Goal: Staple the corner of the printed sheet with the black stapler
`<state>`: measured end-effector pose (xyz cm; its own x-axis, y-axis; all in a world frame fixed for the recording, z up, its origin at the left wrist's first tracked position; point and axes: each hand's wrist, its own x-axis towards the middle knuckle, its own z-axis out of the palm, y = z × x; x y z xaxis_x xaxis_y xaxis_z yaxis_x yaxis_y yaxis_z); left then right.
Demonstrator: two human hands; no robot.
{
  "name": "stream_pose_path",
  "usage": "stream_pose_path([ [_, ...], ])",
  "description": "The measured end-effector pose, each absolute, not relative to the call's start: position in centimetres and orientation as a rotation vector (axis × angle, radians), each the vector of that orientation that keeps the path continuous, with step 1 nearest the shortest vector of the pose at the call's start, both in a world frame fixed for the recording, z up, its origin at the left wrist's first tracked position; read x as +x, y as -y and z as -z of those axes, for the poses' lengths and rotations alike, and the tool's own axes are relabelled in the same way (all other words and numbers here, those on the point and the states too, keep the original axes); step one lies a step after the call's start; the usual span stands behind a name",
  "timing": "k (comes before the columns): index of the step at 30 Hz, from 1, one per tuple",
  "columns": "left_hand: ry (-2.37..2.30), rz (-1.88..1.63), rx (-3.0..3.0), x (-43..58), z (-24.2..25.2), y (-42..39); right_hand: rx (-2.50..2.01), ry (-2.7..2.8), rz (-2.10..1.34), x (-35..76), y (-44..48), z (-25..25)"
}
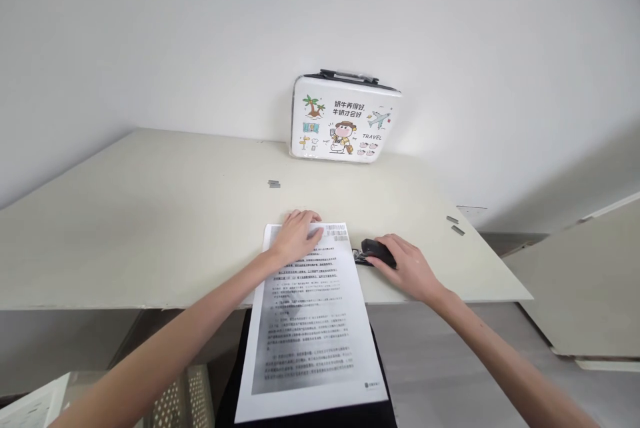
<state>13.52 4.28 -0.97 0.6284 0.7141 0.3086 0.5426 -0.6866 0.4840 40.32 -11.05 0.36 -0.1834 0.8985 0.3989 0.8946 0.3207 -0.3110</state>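
Note:
A printed paper sheet [310, 321] lies on the cream table [150, 228], its lower half hanging over the front edge toward me. My left hand [296, 235] rests flat on the sheet's top left part, fingers stretched out. My right hand [405, 267] is closed around a black stapler [376, 253] that lies on the table just right of the sheet's upper edge.
A white carry case [344, 120] with cartoon prints stands upright against the wall at the back. Small strips of staples lie on the table at the middle left [274, 184] and the right [455, 225]. A second tabletop [590, 281] sits at the right.

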Motion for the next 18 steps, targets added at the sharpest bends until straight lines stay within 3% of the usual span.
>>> stream_pose_path([
  [7, -0.954, -0.664, 2.719, 12.0, -2.8, -3.7, -1.700, 1.733, -0.171, 43.2, 13.0, 0.7],
  [11, -0.852, -0.437, 2.746, 6.7, -4.9, -0.2, -1.710, 1.494, -0.356, 44.2, 13.7, 0.3],
  [18, -0.940, -0.271, 2.737, -0.6, -2.6, 5.5, -1.670, 1.275, -0.508, 44.7, 13.3, 0.4],
])
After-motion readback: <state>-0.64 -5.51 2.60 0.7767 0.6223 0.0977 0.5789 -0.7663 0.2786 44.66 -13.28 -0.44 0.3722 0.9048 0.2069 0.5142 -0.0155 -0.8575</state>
